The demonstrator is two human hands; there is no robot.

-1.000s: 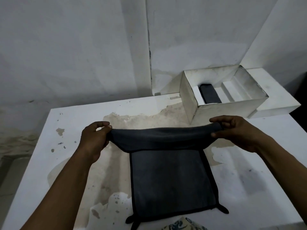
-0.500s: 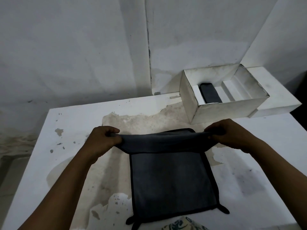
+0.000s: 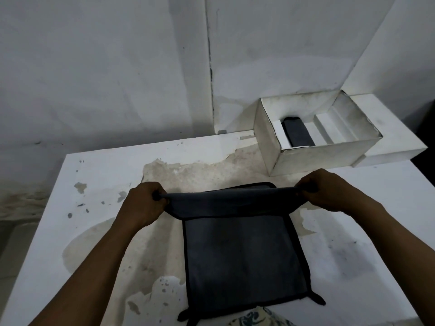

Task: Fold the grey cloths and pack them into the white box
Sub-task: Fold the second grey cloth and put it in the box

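cloth on table | box behind-right | folded cloth inside

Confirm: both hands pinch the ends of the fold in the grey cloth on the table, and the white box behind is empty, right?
Not empty. The head view shows one folded cloth lying in the white box. The rest holds: left hand and right hand each pinch an end of the fold in the grey cloth on the table.

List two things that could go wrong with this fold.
1. The left hand and right hand pinch only the fold's ends; the grey cloth sags between them, so it may land crooked.
2. The white box has narrow slots, one filled; a loose fold may not fit.
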